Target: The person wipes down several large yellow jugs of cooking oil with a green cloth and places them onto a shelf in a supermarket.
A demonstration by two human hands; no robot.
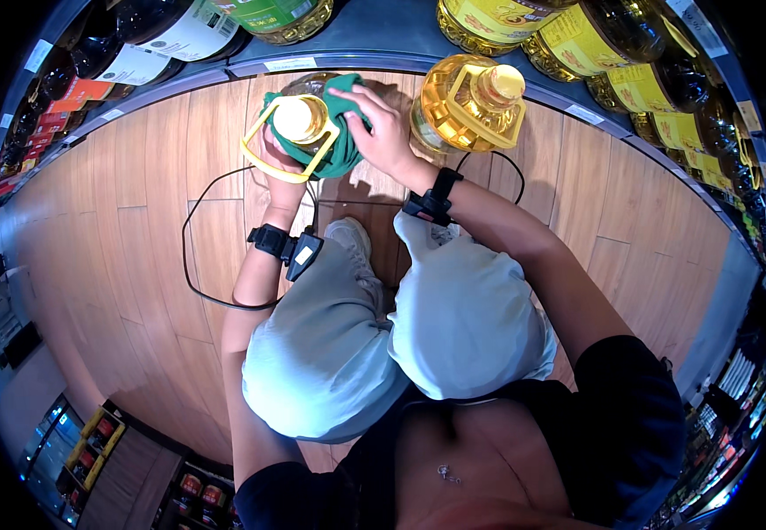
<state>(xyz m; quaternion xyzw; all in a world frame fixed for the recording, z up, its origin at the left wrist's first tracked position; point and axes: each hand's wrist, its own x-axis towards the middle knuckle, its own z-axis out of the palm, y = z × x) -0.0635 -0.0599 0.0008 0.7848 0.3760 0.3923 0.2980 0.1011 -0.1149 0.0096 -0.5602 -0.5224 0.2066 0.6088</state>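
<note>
The left hand (282, 162) (grip partly hidden, so I can't tell) meets a yellow-capped clear plastic bottle (301, 122) on the wooden floor (149, 234), long axis near vertical, mouth upward; the right hand (385, 132), fingers parted, touches the green fabric cloth (346, 152) around it.

Green cloth (345, 146) wraps partly around a yellow-capped, yellow-handled bottle (301, 117) facing up over the wooden floor (577, 203).

From here I see someone crouching on the wooden floor (144, 230), left hand (284, 166) against a yellow-capped bottle (298, 118), fingers partly hidden. The right hand (384, 137), fingers extended, touches the green cloth (346, 157) draped about that bottle. A golden oil bottle (449, 106) stands just beside, near the loaded shelf (365, 62).
</note>
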